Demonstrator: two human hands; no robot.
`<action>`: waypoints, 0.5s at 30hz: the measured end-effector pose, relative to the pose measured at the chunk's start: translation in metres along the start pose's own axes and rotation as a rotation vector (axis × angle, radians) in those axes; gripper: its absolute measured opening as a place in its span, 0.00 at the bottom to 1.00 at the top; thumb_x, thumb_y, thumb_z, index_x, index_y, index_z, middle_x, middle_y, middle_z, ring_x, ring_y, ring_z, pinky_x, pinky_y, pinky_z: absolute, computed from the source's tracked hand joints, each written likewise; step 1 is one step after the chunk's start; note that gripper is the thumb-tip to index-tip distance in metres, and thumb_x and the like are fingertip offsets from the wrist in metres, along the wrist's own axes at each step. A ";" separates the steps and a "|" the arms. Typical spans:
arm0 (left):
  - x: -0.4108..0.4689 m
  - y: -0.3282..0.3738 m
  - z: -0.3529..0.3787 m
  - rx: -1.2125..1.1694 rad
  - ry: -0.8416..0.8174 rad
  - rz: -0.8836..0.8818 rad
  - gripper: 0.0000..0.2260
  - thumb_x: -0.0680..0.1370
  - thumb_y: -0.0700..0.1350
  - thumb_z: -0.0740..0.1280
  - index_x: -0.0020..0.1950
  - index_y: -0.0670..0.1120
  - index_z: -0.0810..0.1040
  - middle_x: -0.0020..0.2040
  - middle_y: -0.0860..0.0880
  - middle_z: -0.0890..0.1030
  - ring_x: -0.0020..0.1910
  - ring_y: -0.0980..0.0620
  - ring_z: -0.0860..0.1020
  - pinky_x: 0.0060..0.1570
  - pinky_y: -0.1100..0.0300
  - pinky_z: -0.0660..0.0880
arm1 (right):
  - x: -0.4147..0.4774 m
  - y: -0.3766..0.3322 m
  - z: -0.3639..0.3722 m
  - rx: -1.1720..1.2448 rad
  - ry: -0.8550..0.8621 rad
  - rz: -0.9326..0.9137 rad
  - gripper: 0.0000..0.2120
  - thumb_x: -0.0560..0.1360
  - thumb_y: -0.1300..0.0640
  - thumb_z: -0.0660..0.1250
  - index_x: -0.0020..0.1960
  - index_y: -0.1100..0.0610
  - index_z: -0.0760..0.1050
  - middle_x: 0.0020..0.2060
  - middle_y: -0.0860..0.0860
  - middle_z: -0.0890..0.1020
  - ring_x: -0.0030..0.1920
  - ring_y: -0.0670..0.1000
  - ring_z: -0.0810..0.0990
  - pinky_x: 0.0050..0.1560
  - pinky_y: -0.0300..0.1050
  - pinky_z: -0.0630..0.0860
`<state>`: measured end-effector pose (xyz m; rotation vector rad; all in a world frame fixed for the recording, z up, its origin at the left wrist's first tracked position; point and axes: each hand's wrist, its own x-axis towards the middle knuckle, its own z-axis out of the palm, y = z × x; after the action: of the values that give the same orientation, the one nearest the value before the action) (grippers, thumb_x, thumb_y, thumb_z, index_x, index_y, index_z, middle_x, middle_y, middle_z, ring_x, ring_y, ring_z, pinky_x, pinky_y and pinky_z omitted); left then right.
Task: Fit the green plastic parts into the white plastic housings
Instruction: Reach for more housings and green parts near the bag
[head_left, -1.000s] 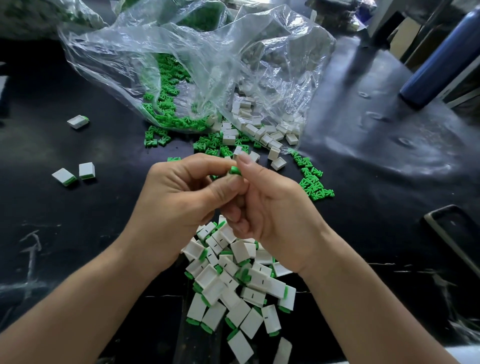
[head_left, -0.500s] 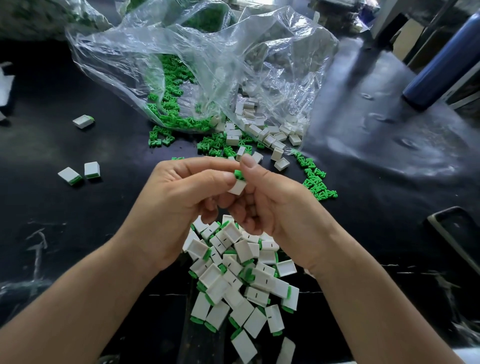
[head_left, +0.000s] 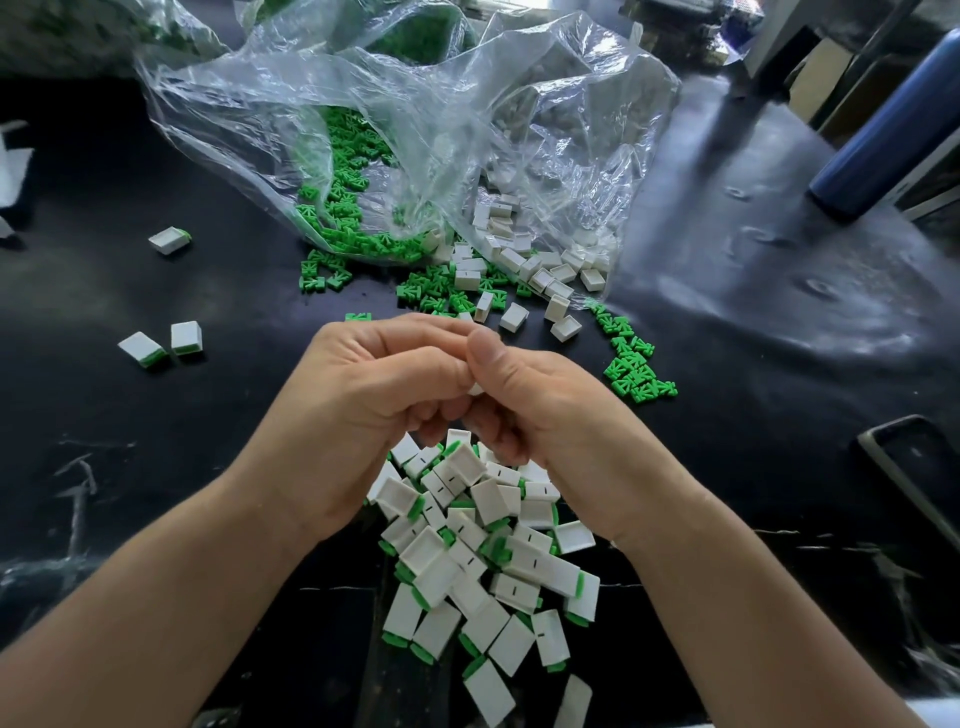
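My left hand (head_left: 363, 410) and my right hand (head_left: 550, 405) meet at the fingertips above the black table. Between them they pinch one white housing (head_left: 475, 387), of which only a sliver shows under the thumbs; no green part shows on it. Below the hands lies a heap of white housings with green parts fitted (head_left: 483, 551). Loose green parts (head_left: 636, 371) lie to the right, and more green parts (head_left: 343, 228) spill from a clear plastic bag (head_left: 415, 130). Empty white housings (head_left: 540, 275) lie at the bag's mouth.
Three fitted housings lie apart at the left: a pair (head_left: 161, 343) and a single one (head_left: 169, 240). A blue bottle (head_left: 883, 135) lies at the far right. A dark phone-like frame (head_left: 914, 473) sits near the right edge. The black table (head_left: 156, 441) is scuffed.
The green part that stuck out of the white housing between my fingertips is no longer visible. My thumbs have closed over the housing, hiding most of it.
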<state>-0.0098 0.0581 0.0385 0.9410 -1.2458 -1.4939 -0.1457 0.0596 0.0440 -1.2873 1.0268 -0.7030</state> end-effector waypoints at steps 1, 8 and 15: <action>0.000 0.000 0.000 -0.002 -0.006 0.000 0.07 0.64 0.37 0.64 0.36 0.37 0.81 0.31 0.48 0.81 0.26 0.51 0.76 0.26 0.64 0.66 | 0.000 -0.001 0.001 0.014 0.000 -0.011 0.22 0.72 0.42 0.56 0.39 0.61 0.75 0.31 0.51 0.78 0.26 0.40 0.69 0.28 0.27 0.64; 0.000 -0.003 -0.001 -0.065 0.016 -0.021 0.11 0.57 0.44 0.68 0.35 0.41 0.83 0.29 0.46 0.78 0.26 0.53 0.73 0.25 0.65 0.66 | -0.001 0.000 0.005 0.027 0.034 -0.045 0.18 0.77 0.49 0.54 0.37 0.59 0.74 0.30 0.53 0.77 0.25 0.39 0.70 0.28 0.26 0.64; -0.001 -0.001 0.005 -0.093 0.043 -0.027 0.09 0.63 0.36 0.62 0.31 0.41 0.82 0.27 0.48 0.79 0.22 0.54 0.76 0.24 0.67 0.66 | 0.000 0.004 0.007 0.033 0.042 -0.051 0.17 0.79 0.53 0.54 0.41 0.61 0.75 0.32 0.53 0.77 0.27 0.39 0.72 0.29 0.26 0.65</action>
<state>-0.0149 0.0603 0.0383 0.9268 -1.1273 -1.5317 -0.1404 0.0635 0.0403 -1.2785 1.0148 -0.7859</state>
